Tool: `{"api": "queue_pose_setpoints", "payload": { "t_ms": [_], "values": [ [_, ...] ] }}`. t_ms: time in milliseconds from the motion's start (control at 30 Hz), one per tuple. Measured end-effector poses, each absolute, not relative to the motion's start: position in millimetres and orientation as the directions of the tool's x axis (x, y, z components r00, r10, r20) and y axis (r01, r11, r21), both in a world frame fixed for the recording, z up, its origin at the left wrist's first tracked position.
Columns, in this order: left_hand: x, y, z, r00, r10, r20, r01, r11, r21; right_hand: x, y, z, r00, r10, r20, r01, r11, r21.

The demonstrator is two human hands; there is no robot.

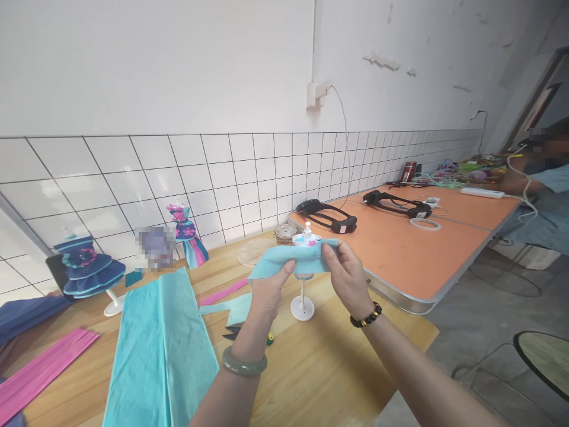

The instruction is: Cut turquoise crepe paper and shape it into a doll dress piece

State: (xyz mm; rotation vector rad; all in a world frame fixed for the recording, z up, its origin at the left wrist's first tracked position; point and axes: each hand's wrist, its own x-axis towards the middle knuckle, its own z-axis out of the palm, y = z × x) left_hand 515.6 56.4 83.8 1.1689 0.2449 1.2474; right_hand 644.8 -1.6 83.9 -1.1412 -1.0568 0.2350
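Note:
A strip of light blue fabric (296, 259) is stretched between my two hands. My left hand (272, 286) pinches its left part with the thumb on top. At the other end, my right hand (347, 271) grips it between thumb and fingers. Right behind the strip stands a small white doll dress form (303, 306) on a round base; the strip covers most of its body, and I cannot tell whether they touch. Some pink and blue trim shows near its top. Scissors (232, 332) lie partly hidden behind my left forearm.
Folded turquoise fabric (160, 350), a pink piece (44, 370) and light blue scraps (240, 308) lie on the wooden table. Forms wear a navy tiered dress (91, 270) and a striped dress (192, 243). Black headsets (326, 216) rest on the orange table (418, 255). Another person (542, 196) sits far right.

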Motion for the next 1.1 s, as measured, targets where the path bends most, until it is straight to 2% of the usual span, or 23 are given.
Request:
{"api": "queue_pose_setpoints", "payload": {
  "t_ms": [333, 600, 833, 1100],
  "values": [
    [515.5, 58.4, 79.3, 0.368, 0.813, 0.452, -0.568, -0.188, 0.801, 643.6, -3.5, 83.6, 0.535, 0.605, 0.59, 0.437, 0.399, -0.806],
    [516.1, 57.0, 79.0, 0.321, 0.872, 0.37, -0.665, -0.071, 0.744, 642.0, -3.5, 86.2, 0.55, 0.593, 0.588, 0.431, 0.401, -0.808],
    [515.9, 57.3, 77.4, 0.324, 0.875, 0.36, -0.675, -0.053, 0.736, 640.1, -2.1, 87.2, 0.569, 0.583, 0.58, 0.424, 0.396, -0.814],
    [516.8, 58.8, 70.2, 0.275, 0.877, 0.395, -0.591, -0.17, 0.789, 639.7, -1.9, 81.5, 0.557, 0.583, 0.592, 0.414, 0.423, -0.806]
  ]
}}
